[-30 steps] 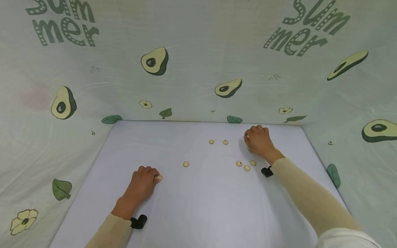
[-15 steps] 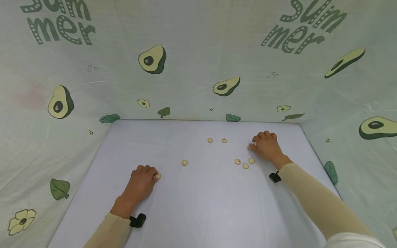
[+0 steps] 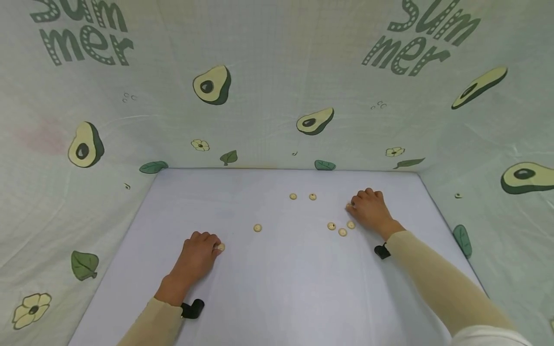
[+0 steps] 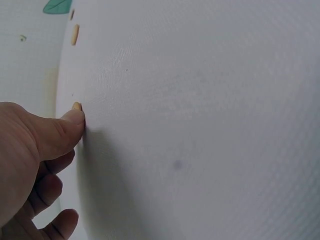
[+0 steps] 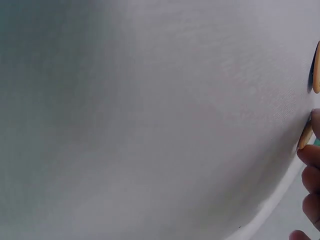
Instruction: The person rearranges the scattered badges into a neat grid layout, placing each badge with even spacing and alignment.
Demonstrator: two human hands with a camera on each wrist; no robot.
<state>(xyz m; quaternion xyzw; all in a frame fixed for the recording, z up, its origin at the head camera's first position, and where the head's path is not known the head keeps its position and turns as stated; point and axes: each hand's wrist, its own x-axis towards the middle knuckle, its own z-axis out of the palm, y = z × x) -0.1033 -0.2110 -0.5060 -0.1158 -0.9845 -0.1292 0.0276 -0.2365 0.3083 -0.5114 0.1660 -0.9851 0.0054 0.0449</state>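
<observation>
My left hand rests at the left of the white tabletop, pinching a small round tan disc by its edge. In the left wrist view, the thumb lies along that disc, which shows as a thin sliver. Farther right, my right hand has its thumb and forefinger on another tan disc, partly covered by the fingertips. The right wrist view has this disc between two fingertips at the frame's edge. Close to the right hand lie three more discs, one of them a tan disc.
Two discs lie toward the back, including a disc with a dark spot. A single disc sits between the hands. A printed cloth rises behind and beside the white tabletop.
My right hand first shifted right, uncovering the disc, then its raised fingers lowered onto it. My left hand keeps its pinch in the same place. The head view tilted slightly.
</observation>
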